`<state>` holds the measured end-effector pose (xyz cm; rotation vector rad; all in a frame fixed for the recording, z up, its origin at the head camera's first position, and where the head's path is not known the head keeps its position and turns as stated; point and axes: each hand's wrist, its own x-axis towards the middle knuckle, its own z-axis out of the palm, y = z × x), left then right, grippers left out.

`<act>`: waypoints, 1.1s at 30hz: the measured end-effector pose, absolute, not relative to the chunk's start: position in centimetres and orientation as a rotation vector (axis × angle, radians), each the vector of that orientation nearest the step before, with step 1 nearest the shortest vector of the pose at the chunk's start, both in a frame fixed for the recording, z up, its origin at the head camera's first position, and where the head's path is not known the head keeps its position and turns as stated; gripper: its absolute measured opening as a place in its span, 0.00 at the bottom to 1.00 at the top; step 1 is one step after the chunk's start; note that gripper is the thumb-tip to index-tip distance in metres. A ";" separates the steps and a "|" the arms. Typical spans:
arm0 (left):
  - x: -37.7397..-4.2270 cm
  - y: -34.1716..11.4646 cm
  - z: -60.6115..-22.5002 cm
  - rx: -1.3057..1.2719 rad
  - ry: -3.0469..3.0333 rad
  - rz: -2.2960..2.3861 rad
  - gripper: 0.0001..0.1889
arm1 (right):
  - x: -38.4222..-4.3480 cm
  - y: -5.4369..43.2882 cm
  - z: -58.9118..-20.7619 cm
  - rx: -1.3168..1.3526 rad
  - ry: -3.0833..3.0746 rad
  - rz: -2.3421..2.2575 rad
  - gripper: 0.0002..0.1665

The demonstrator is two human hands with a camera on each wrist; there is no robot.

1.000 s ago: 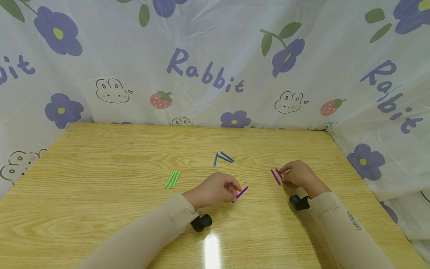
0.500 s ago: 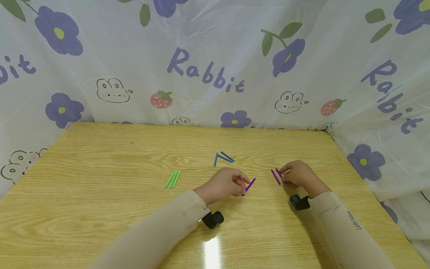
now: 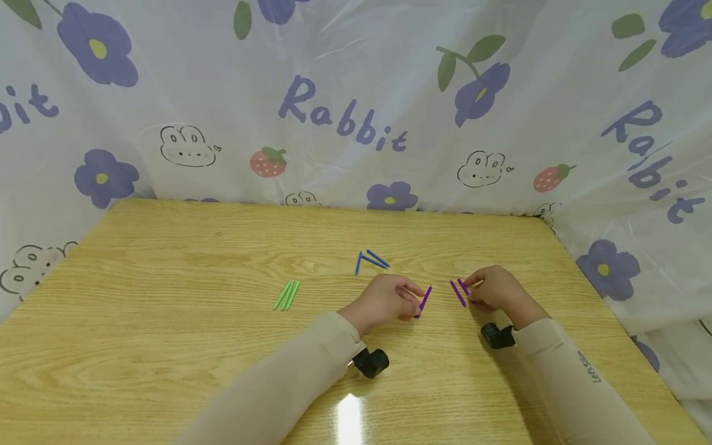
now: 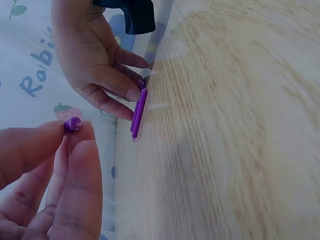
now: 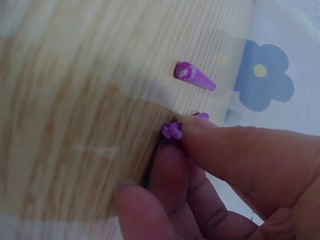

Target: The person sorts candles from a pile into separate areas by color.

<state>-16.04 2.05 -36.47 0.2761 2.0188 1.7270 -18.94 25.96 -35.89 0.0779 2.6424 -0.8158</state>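
My left hand [image 3: 388,301] pinches a thin purple candle [image 3: 424,301] between thumb and fingertips, its rough end [image 4: 73,124] facing the left wrist camera. To the right, my right hand [image 3: 492,288] pinches a second purple candle [image 5: 172,131] between thumb and forefinger, at the table surface. A third purple candle [image 3: 458,293] lies just left of that one, nearly parallel and a small gap apart; its end also shows in the right wrist view [image 5: 196,77]. The right fingers hide part of the second candle.
Three blue candles [image 3: 374,261] lie loosely at the back middle of the wooden table [image 3: 167,346]. Farther left, several green candles [image 3: 286,295] lie side by side. A patterned white curtain [image 3: 222,74] hangs behind the table and along its sides.
My left hand has moved right and slightly away with its purple candle, toward the other purple ones. The candle has turned more upright in the head view. My right hand has stayed in place.
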 end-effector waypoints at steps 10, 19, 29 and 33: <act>-16.2 3.5 -36.7 0.197 1.991 1.783 0.13 | -18.9 26.1 -36.0 0.073 2.644 -0.815 0.19; -16.4 4.3 -36.9 0.127 1.960 1.826 0.12 | -18.8 25.9 -35.9 0.069 2.647 -0.841 0.19; -17.0 5.1 -37.5 0.077 1.958 1.836 0.13 | -18.8 26.0 -36.0 0.076 2.653 -0.833 0.19; -17.2 5.5 -37.7 0.072 1.950 1.843 0.13 | -19.0 26.0 -36.1 0.082 2.663 -0.809 0.19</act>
